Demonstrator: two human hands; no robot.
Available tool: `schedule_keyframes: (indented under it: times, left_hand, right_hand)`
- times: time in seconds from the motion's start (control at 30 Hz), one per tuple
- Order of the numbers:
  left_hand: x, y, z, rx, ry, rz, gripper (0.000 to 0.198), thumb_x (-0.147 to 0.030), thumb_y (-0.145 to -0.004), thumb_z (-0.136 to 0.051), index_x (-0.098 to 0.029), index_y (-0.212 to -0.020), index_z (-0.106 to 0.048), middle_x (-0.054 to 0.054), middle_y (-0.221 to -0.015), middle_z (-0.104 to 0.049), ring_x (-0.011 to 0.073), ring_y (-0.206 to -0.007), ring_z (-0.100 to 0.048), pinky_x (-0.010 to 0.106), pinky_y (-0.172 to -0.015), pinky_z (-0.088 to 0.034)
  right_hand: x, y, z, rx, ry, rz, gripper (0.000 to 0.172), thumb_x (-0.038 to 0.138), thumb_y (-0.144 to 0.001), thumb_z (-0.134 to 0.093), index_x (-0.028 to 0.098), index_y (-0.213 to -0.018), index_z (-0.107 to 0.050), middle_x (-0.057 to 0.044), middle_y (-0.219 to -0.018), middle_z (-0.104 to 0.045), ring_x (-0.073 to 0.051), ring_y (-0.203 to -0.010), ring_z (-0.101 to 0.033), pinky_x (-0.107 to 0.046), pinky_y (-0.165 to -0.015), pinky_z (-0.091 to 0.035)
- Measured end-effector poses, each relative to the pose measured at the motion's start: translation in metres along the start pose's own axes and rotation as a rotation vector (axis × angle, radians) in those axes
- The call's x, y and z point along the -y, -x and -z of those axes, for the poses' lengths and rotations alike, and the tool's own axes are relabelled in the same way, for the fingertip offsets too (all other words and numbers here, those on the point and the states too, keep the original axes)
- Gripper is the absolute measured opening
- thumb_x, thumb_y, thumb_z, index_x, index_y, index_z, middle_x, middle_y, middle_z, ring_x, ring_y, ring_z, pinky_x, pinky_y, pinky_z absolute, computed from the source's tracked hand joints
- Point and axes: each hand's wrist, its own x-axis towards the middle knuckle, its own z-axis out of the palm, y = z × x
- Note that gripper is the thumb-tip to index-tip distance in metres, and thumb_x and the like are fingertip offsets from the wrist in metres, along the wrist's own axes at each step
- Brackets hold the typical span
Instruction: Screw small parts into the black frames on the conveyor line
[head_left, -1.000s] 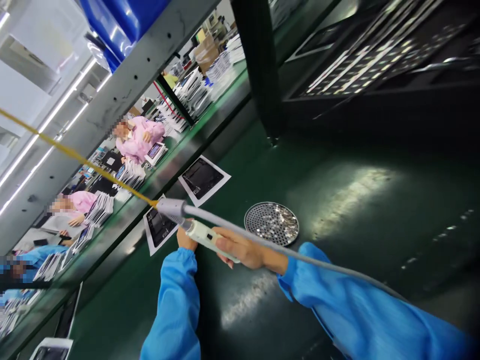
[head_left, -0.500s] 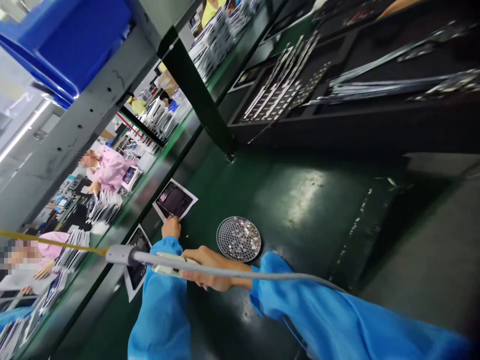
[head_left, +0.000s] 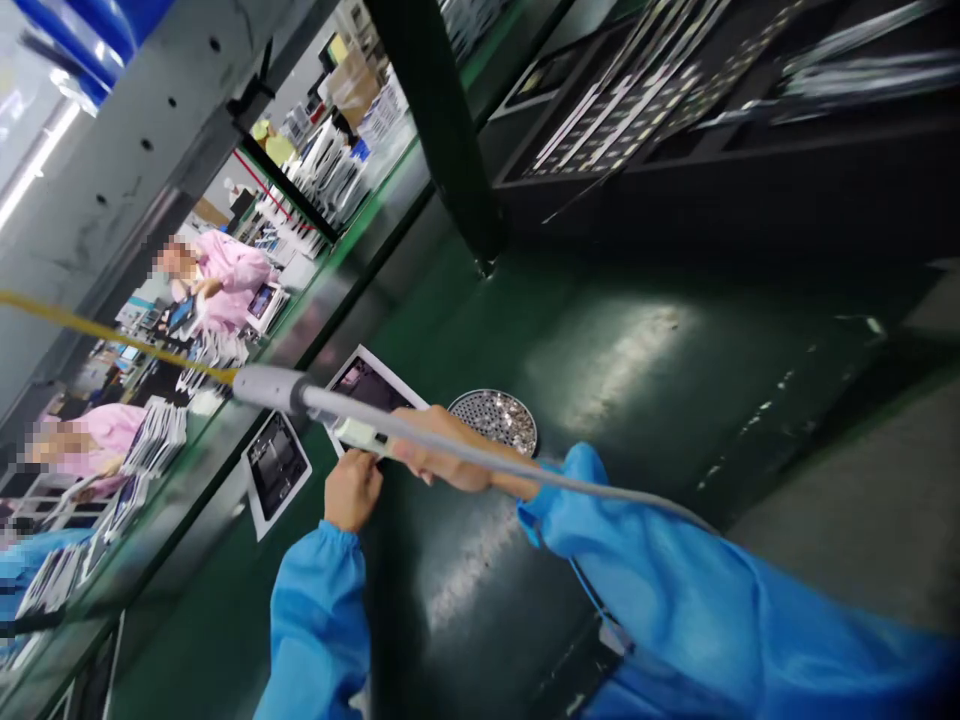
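Observation:
My right hand (head_left: 450, 450) is closed round a pale electric screwdriver (head_left: 360, 435), partly hidden behind a grey cable (head_left: 450, 446). My left hand (head_left: 352, 490) has its fingers curled at the near edge of a white-framed tablet panel (head_left: 375, 385) with a dark inside. Both hands sit close together at this panel, and the tool's tip is hidden. Just beyond my right hand stands a round perforated dish (head_left: 495, 415) with small shiny parts in it. A second white-framed panel (head_left: 277, 465) lies to the left.
From a yellow cord (head_left: 112, 338) hangs a grey cylinder (head_left: 270, 388) in front of the hands. A dark green post (head_left: 442, 130) rises from the green bench (head_left: 600, 350). Black trays (head_left: 675, 210) of metal strips stand behind. Co-workers in pink (head_left: 225, 275) sit across the bench.
The view has shifted. My left hand and the panel have come nearer my right hand, and the panel now lies under the screwdriver. The right hand keeps its hold.

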Motion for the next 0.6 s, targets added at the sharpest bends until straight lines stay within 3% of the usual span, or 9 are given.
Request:
schedule_keyframes:
  times: [0.13, 0.27, 0.37, 0.47, 0.6]
  left_hand:
    - [-0.033, 0.064, -0.010, -0.054, 0.105, -0.051, 0.023, -0.014, -0.085, -0.048, -0.020, -0.096, -0.067, 0.006, -0.092, -0.068, 0.0181, -0.086, -0.064, 0.029, -0.079, -0.054]
    - [-0.060, 0.101, -0.014, -0.132, 0.206, -0.014, 0.022, -0.014, -0.085, -0.049, -0.019, -0.095, -0.068, 0.007, -0.091, -0.068, 0.0182, -0.085, -0.064, 0.029, -0.076, -0.055]
    - [-0.064, 0.110, -0.009, -0.097, 0.262, -0.005, 0.020, -0.018, -0.086, -0.052, -0.019, -0.097, -0.069, 0.007, -0.093, -0.068, 0.0188, -0.085, -0.065, 0.029, -0.075, -0.055]
    - [-0.055, 0.106, -0.001, -0.052, 0.335, 0.004, 0.016, -0.027, -0.087, -0.058, -0.020, -0.096, -0.070, 0.006, -0.095, -0.070, 0.0188, -0.087, -0.067, 0.029, -0.078, -0.055]
    - [-0.038, 0.093, 0.002, -0.091, 0.300, 0.106, 0.018, -0.029, -0.085, -0.063, -0.020, -0.100, -0.069, 0.006, -0.101, -0.070, 0.0217, -0.095, -0.065, 0.033, -0.084, -0.054]
  right_hand:
    - [0.005, 0.005, 0.011, -0.141, -0.032, 0.050, 0.059, 0.076, -0.070, -0.056, 0.018, -0.076, -0.050, 0.005, -0.053, -0.048, -0.007, -0.043, -0.046, -0.021, -0.039, -0.038]
    - [0.008, 0.010, 0.023, -0.182, 0.032, 0.070, 0.059, 0.078, -0.072, -0.052, 0.019, -0.070, -0.048, 0.004, -0.052, -0.048, -0.008, -0.043, -0.048, -0.022, -0.039, -0.036]
    - [0.006, 0.010, 0.027, -0.195, 0.153, 0.081, 0.056, 0.075, -0.067, -0.061, 0.020, -0.072, -0.049, 0.004, -0.055, -0.048, -0.008, -0.046, -0.047, -0.023, -0.042, -0.038]
    - [0.000, 0.007, 0.028, -0.327, 0.323, 0.121, 0.051, 0.057, -0.057, -0.080, 0.019, -0.074, -0.051, 0.005, -0.059, -0.048, -0.009, -0.053, -0.048, -0.025, -0.051, -0.044]
    - [-0.010, 0.003, 0.028, -0.472, 0.388, 0.112, 0.039, 0.042, -0.062, -0.081, 0.017, -0.078, -0.057, 0.005, -0.056, -0.050, -0.011, -0.052, -0.051, -0.031, -0.056, -0.049]
